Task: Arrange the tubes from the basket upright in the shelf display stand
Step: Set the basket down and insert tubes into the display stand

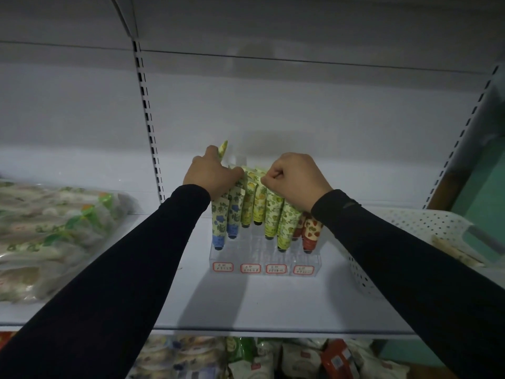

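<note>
Nearest the camera, two dark sleeves reach forward over the white shelf (259,305) toward the clear display stand (263,265), whose front carries four red-edged labels. Rows of printed tubes (273,212) already stand in it caps down: blue at the left, yellow and green in the middle, red at the right. The white perforated basket (404,222) sits on the shelf to the right of the stand, partly behind the right forearm. The step in hand looks like seating one more tube in a back row, which is best done by lowering it straight, cap first, while the neighbours are kept from leaning. The right hand (296,180) is curled knuckles-up at the crimped tops of the middle tubes, apparently pinching or steadying them; exactly what it holds is hidden. Farthest back, the left hand (211,173) grips a yellow-green tube (223,148) whose tip rises above the fingers, over the stand's rear left.
</note>
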Available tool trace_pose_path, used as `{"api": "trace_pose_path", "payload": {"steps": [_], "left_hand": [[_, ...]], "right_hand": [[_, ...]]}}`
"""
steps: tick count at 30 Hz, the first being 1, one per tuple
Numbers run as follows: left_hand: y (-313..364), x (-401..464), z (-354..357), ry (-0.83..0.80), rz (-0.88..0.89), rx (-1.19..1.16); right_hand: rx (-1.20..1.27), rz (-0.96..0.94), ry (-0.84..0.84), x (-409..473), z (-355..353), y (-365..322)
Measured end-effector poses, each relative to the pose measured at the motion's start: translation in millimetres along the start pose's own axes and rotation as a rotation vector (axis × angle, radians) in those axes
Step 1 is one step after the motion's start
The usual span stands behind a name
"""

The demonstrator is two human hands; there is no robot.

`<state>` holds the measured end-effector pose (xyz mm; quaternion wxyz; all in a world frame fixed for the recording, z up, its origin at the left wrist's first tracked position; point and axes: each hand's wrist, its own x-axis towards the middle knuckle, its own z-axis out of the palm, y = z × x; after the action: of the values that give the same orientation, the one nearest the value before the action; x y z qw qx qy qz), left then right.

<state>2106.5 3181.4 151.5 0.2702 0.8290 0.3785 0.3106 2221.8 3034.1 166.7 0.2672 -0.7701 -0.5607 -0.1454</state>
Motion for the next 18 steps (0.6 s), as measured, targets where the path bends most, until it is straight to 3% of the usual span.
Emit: {"api": "trace_pose_path", "payload": {"steps": [8, 18], "left_hand": [[1, -1, -1, -0.005, 0.002, 0.01], [0, 0, 0, -0.012, 0.003, -0.017]], "right_hand": [[-0.035, -0.022, 0.066, -6, 6, -1], [0.012, 0.135, -0.222, 25, -8, -4]]}}
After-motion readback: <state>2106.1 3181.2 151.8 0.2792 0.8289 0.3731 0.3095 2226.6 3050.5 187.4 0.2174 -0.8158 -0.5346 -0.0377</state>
